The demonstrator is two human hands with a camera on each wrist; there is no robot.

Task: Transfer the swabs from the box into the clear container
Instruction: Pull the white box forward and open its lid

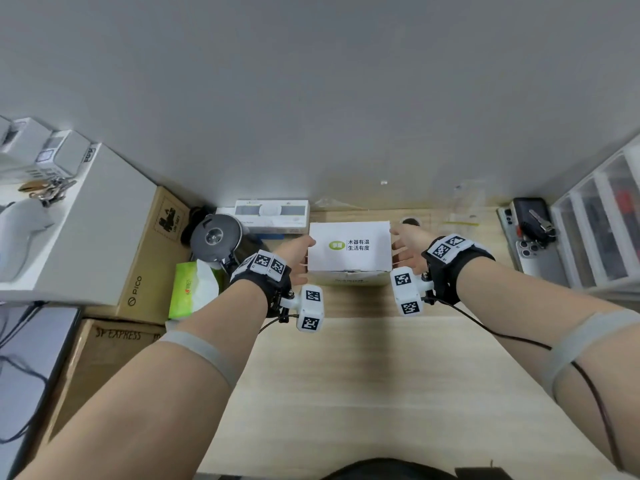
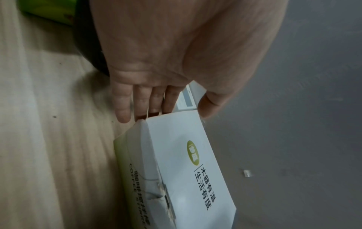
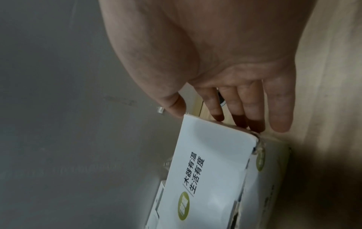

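A white cardboard box (image 1: 349,249) with a green logo and black print stands shut on the wooden desk (image 1: 346,375) near the wall. My left hand (image 1: 300,255) lies against its left end with straight fingers (image 2: 154,102) and the thumb at the top far corner. At the right end my right hand (image 1: 403,244) mirrors it, fingertips (image 3: 238,114) touching the box's (image 3: 211,170) edge. The box's (image 2: 186,162) front flap looks torn. A faint clear container (image 1: 465,206) stands at the back right against the wall. No swabs show.
A grey-lidded kettle (image 1: 216,237), a green tissue pack (image 1: 190,289) and a flat white package (image 1: 273,213) crowd the left. Cardboard boxes (image 1: 152,251) stand further left. Phones and keys (image 1: 533,237) and a drawer unit (image 1: 606,230) line the right.
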